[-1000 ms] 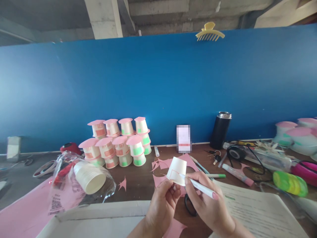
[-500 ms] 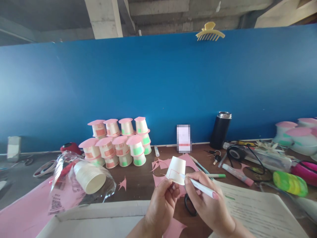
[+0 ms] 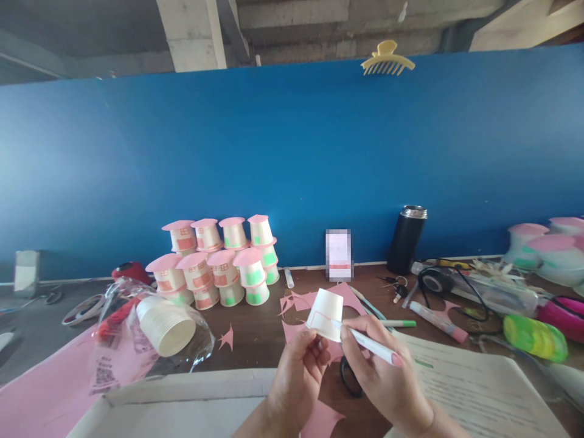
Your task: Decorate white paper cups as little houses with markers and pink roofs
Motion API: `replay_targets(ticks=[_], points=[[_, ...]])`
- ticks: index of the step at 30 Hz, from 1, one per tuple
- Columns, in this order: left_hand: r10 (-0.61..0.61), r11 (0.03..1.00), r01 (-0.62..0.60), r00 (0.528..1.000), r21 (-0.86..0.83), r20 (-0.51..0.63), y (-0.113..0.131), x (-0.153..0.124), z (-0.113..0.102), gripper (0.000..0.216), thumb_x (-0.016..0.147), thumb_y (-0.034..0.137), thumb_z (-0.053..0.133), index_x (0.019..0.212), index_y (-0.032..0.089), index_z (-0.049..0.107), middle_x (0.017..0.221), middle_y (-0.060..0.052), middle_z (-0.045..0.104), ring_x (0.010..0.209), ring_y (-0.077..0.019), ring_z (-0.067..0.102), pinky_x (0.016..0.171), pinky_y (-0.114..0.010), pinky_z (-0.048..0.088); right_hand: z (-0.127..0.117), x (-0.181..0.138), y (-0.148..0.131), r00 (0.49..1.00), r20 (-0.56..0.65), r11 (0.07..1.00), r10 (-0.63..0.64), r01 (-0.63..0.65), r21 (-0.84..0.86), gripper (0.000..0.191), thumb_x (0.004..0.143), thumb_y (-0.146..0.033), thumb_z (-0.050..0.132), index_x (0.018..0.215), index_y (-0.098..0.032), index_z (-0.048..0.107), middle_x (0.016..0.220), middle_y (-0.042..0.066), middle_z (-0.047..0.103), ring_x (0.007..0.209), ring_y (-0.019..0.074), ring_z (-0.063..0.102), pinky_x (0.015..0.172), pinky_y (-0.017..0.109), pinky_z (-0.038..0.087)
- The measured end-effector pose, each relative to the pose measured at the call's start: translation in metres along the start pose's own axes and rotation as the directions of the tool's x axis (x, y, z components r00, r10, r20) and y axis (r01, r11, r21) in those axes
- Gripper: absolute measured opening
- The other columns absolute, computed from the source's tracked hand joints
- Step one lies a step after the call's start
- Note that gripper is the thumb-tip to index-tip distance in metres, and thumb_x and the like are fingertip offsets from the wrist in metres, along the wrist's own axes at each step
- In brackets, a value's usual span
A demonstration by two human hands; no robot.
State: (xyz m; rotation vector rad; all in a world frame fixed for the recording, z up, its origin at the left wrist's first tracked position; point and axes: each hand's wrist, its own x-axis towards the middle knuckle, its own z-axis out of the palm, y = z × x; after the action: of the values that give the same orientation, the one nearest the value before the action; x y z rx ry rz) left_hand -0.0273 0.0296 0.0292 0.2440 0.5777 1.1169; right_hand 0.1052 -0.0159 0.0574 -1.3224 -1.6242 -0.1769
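Note:
A white paper cup (image 3: pixel 325 307), upside down and slightly tilted, is pinched near its rim by my left hand (image 3: pixel 301 368). Thin red lines are drawn on its side. My right hand (image 3: pixel 381 362) grips a white marker (image 3: pixel 371 345) with a pink end, its tip at the cup's wall. Below the cup lie cut pieces of pink paper (image 3: pixel 351 301) and the black handle of a tool (image 3: pixel 350 378), partly hidden by my hands. To the left, several stacked cups with pink paper roofs (image 3: pixel 223 258) carry red and green coloured patches.
A plastic bag of white cups (image 3: pixel 171 328) lies left, behind a white box (image 3: pixel 191 386). At right are a printed sheet (image 3: pixel 479 377), a green marker (image 3: pixel 401 323), a black bottle (image 3: pixel 406 240), a glue stick (image 3: pixel 438 322) and more roofed cups (image 3: pixel 556 255). A blue partition (image 3: pixel 274 152) stands behind.
The cup and both hands are almost unmoved. The marker tip stays at the cup's side.

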Motion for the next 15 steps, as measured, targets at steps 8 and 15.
replay_targets(ticks=[8, 15], points=[[0.005, 1.000, -0.005, 1.000, 0.030, 0.008, -0.0006, 0.0008, -0.0011, 0.009, 0.077, 0.010, 0.065, 0.068, 0.010, 0.064, 0.065, -0.004, 0.063, 0.060, -0.0111, 0.060, 0.057, -0.021, 0.049, 0.0002, 0.0009, 0.0002, 1.000, 0.010, 1.000, 0.001, -0.002, 0.018, 0.008, 0.092, -0.025, 0.052, 0.087, -0.022, 0.057, 0.069, -0.002, 0.062, 0.058, 0.0135, 0.061, 0.056, 0.024, 0.046], [0.012, 1.000, -0.012, 1.000, 0.014, 0.019, -0.0016, 0.0006, -0.0017, 0.006, 0.074, 0.010, 0.068, 0.070, 0.011, 0.064, 0.070, -0.005, 0.065, 0.065, -0.0124, 0.062, 0.061, -0.022, 0.051, -0.0005, -0.0006, -0.0002, 1.000, 0.014, 1.000, -0.005, 0.005, 0.007, 0.007, 0.093, -0.025, 0.051, 0.088, -0.023, 0.057, 0.069, -0.001, 0.063, 0.059, 0.0139, 0.062, 0.056, 0.024, 0.047]])
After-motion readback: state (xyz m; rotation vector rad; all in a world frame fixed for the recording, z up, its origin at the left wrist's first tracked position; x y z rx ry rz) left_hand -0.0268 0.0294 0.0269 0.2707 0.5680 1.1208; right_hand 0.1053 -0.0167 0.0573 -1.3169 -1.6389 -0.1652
